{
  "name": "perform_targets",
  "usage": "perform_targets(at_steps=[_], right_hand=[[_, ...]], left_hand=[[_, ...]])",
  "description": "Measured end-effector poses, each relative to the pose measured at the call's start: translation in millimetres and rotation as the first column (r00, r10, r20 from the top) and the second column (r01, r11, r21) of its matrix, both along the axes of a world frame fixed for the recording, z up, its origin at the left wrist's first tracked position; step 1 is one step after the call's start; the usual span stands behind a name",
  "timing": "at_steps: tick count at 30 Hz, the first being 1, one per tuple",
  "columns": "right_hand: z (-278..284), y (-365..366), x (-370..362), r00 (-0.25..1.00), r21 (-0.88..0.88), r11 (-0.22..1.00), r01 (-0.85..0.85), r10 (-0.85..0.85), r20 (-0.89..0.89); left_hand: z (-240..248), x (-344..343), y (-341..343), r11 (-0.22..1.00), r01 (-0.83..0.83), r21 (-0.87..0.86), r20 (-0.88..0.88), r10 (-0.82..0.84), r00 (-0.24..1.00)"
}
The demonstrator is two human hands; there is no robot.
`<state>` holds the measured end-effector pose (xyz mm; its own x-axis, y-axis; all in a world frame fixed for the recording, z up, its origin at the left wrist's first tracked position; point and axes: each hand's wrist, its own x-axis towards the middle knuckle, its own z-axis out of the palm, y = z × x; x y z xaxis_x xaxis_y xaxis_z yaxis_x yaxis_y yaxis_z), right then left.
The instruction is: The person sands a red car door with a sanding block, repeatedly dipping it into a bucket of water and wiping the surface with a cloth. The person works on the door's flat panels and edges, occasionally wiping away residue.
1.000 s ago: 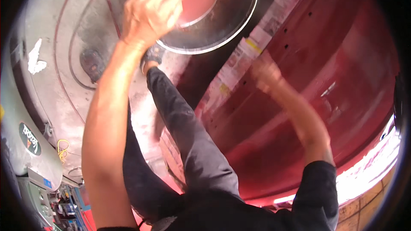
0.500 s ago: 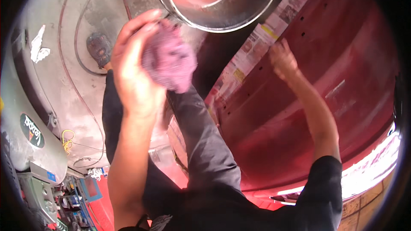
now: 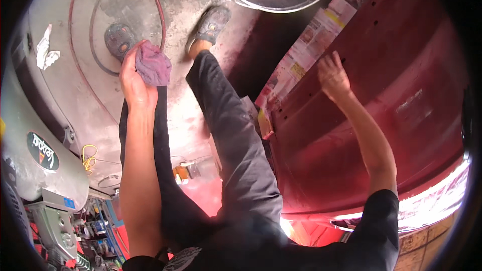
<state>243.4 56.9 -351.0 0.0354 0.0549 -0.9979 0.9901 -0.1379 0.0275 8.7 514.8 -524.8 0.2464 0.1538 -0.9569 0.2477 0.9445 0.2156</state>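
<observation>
A bunched purple cloth is in my left hand, its fingers closed around one side, held over my left leg at some height above the floor. My right hand rests on a large dark-red car body panel, fingers stretched out near its upper edge. Along that edge runs a strip of newspaper with yellow tape pieces. A row of small dark holes marks the panel beside the paper.
A dark bucket with reddish liquid stands ahead at the top edge. Hoses curve over the concrete floor. A grey tank and a car jack are at the left, with a crumpled white paper farther ahead.
My left hand has moved down and left with the cloth, away from the bucket. My right hand remains at the panel's upper edge. The view has shifted, uncovering both shoes.
</observation>
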Motion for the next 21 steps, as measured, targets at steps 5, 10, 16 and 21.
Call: perform_targets(at_steps=[5,10,16,21], right_hand=[[-3,-20,-95,0.997,0.049,0.998,0.031,-0.034,0.066],[-17,-59,-216,0.935,0.077,0.957,0.279,-0.252,-0.247],[-11,-21,-110,0.971,0.018,0.998,0.059,-0.053,-0.235],[-8,-60,-252,0.955,0.062,0.982,0.179,-0.158,-0.252]], left_hand=[[9,-3,-18,0.999,-0.012,-0.053,-0.008,0.012,1.0],[27,20,-25,0.982,0.028,0.185,0.056,-0.039,0.998],[29,2,-26,0.993,-0.056,0.102,0.002,0.056,0.998],[25,8,-33,0.977,0.006,0.213,0.0,-0.006,1.0]])
